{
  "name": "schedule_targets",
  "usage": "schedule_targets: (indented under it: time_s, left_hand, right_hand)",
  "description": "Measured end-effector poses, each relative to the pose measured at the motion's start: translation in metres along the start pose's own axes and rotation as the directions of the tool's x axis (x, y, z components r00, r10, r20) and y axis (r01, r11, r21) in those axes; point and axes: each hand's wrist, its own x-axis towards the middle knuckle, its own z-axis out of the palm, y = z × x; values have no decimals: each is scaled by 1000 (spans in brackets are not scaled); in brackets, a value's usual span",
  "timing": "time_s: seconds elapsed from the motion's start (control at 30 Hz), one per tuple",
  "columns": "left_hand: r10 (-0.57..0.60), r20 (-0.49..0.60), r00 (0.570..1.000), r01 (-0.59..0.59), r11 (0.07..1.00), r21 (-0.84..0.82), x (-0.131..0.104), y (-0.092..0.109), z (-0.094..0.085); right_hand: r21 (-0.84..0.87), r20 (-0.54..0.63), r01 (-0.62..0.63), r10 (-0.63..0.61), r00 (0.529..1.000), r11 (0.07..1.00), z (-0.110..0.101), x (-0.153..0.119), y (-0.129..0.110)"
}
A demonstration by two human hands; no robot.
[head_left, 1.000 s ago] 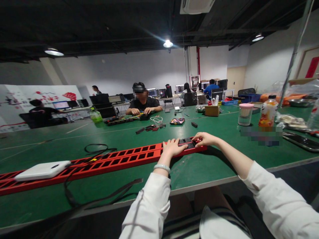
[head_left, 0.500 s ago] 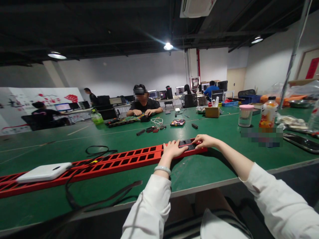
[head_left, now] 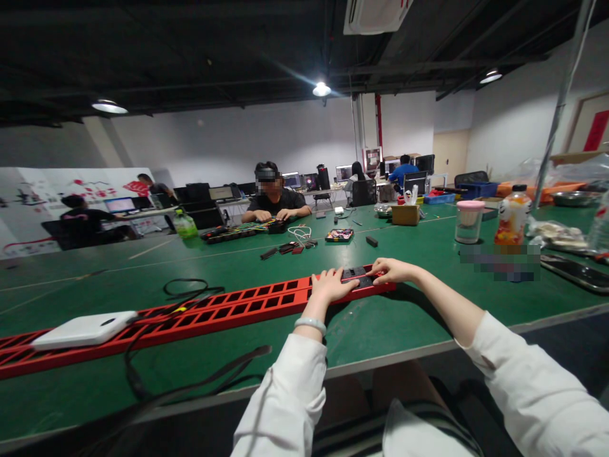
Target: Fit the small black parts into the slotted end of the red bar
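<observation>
A long red slotted frame [head_left: 266, 304] lies across the table in front of me. Dark rectangular blocks [head_left: 354, 274] sit in its right end. My left hand [head_left: 330, 285] rests over the frame beside these blocks, fingers spread, with the thumb reaching along their near edge. At the frame's right end is my right hand [head_left: 391, 270], its fingers bent and drawn together against the blocks' right side. Whatever may be between those fingertips is too small to make out. A white box-shaped device [head_left: 85, 330] rests on the frame's left part, with a black cable [head_left: 185, 292] beside it.
Across the green table [head_left: 228, 260] a co-worker [head_left: 276, 197] handles a dark strip with coloured wires [head_left: 242, 230]. Small dark parts [head_left: 288, 247], a black block [head_left: 372, 241] and a patterned box [head_left: 339, 235] lie between us. A lidded cup [head_left: 469, 222], bottle [head_left: 512, 219] and phone [head_left: 578, 273] are at right.
My hands and the frame hold nearly the same place. In the left background, a person has shifted left and leans over a desk.
</observation>
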Motion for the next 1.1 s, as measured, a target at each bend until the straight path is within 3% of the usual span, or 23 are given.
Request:
schedule_targets:
  time_s: [0.8,1.1]
  left_hand:
    - [-2,-1,1000,2,1000,16,-1,0,1]
    - [9,-8,1000,-9,1000,11,1,-1,2]
  right_hand:
    - [18,8,-14,14,1000,1000,0,0,-4]
    - [36,-60,-12,14,998,999,-2,0,-12]
